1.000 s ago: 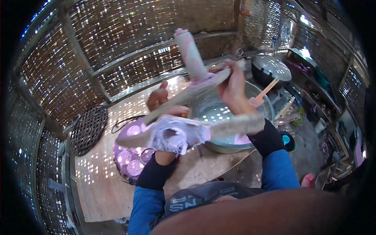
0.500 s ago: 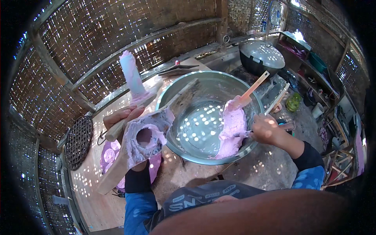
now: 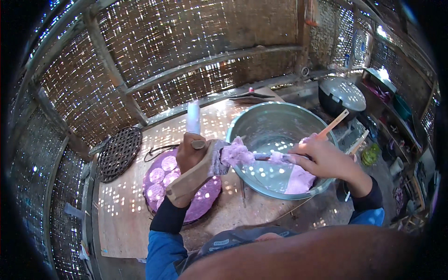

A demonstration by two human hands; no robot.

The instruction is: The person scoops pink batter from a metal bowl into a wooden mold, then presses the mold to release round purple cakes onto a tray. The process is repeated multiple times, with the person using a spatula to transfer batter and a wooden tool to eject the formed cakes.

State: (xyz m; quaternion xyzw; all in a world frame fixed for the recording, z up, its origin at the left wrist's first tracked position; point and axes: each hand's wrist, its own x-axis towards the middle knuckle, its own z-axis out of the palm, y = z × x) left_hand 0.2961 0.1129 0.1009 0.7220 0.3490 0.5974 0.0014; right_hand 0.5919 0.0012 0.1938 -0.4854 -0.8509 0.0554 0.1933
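My left hand is closed around the handle of a wooden mould, held tilted above the table. The mould's head is smeared with pink-purple dough, and its round hole is hidden now. My right hand grips a spatula-like tool, whose handle is mostly hidden. A lump of purple dough on the tool's end touches the mould's head. Under the right hand is a wide metal basin, with more dough against its right side. A pale cylinder rises behind my left hand.
A round purple-covered tray carries several dough discs, left of the basin. Beyond it lies a woven rack. An orange-handled spatula leans on the basin's rim. A lidded pot and a shelf stand at far right.
My right hand has lifted the tool with dough from the basin and brought it left to the mould. The mould has turned and risen. The view has shifted, showing more of the tray.
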